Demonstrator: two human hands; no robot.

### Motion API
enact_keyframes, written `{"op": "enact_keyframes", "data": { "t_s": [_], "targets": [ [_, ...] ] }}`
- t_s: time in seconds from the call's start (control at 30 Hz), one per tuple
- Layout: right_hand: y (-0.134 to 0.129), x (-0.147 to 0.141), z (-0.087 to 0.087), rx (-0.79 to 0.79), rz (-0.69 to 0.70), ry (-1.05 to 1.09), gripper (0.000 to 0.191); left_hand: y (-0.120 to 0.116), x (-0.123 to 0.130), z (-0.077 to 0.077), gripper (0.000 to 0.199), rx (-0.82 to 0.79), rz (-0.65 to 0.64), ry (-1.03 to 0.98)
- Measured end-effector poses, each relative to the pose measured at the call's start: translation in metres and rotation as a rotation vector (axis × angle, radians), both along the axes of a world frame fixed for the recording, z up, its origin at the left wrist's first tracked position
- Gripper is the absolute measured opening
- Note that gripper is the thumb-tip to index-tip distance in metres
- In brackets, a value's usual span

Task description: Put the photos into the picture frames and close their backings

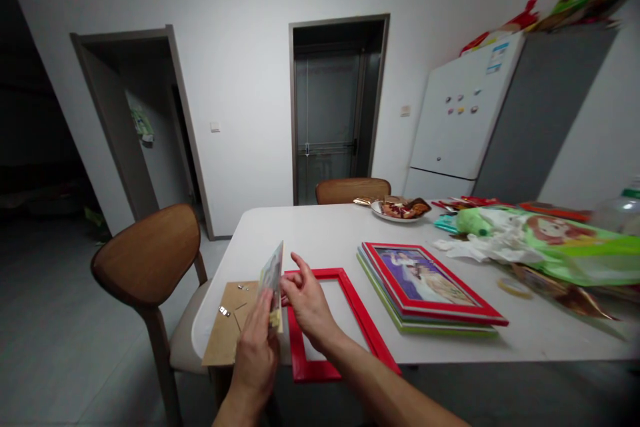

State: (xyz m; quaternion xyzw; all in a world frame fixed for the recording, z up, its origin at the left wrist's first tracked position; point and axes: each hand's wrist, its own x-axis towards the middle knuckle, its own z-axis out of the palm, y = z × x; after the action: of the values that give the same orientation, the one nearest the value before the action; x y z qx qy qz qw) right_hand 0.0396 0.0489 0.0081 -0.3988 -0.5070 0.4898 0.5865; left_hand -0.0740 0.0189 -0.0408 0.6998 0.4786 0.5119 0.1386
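My left hand (257,340) grips a thin picture sheet (271,273), or a small stack of them, held upright and seen nearly edge-on. My right hand (307,303) is just to its right, index finger stretched out and the other fingertips at the sheet's edge. Below my right hand lies an empty red picture frame (367,327), its front side reaching past the table edge. Under and left of my left hand is a brown backing board (220,337) with metal clips (224,311) on it.
A stack of framed pictures (425,280), red on top, lies right of the red frame. Farther right are a green plastic bag (575,247), crumpled tissues and a tape roll (515,288). A plate (395,217) with food stands at the back. A wooden chair (150,260) is at the left.
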Motion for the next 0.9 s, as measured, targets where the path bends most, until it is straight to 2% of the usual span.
{"op": "enact_keyframes", "data": {
  "t_s": [0.07,0.17,0.27,0.33,0.4,0.5,0.6,0.77,0.9],
  "targets": [
    [-0.006,0.003,0.003,-0.016,0.019,-0.007,0.058,-0.002,0.001,0.016,0.036,-0.049,0.056,-0.19],
    [-0.009,0.013,-0.011,-0.17,0.018,-0.048,0.048,-0.005,0.012,0.03,0.032,-0.19,0.123,-0.525],
    [-0.008,0.03,-0.028,-0.297,0.025,0.066,0.041,-0.005,0.032,0.027,0.038,-0.331,-0.003,-0.834],
    [-0.005,0.047,-0.032,-0.269,-0.012,0.096,0.041,-0.004,0.042,0.019,0.043,-0.388,-0.114,-0.917],
    [-0.001,0.068,-0.03,-0.25,-0.051,0.029,0.043,-0.002,0.044,0.01,0.05,-0.422,-0.161,-0.923],
    [0.008,0.098,-0.027,-0.278,-0.034,-0.098,0.048,-0.001,0.038,-0.003,0.057,-0.459,-0.143,-0.825],
    [0.019,0.116,-0.033,-0.288,-0.007,-0.182,0.05,-0.006,0.033,-0.01,0.05,-0.468,-0.139,-0.55],
    [0.037,0.115,-0.052,-0.332,-0.047,-0.303,0.044,-0.02,0.038,-0.016,0.046,-0.4,-0.142,-0.006],
    [0.044,0.112,-0.058,-0.306,-0.084,-0.307,0.04,-0.02,0.039,-0.025,0.049,-0.335,-0.16,0.172]
  ]
}}
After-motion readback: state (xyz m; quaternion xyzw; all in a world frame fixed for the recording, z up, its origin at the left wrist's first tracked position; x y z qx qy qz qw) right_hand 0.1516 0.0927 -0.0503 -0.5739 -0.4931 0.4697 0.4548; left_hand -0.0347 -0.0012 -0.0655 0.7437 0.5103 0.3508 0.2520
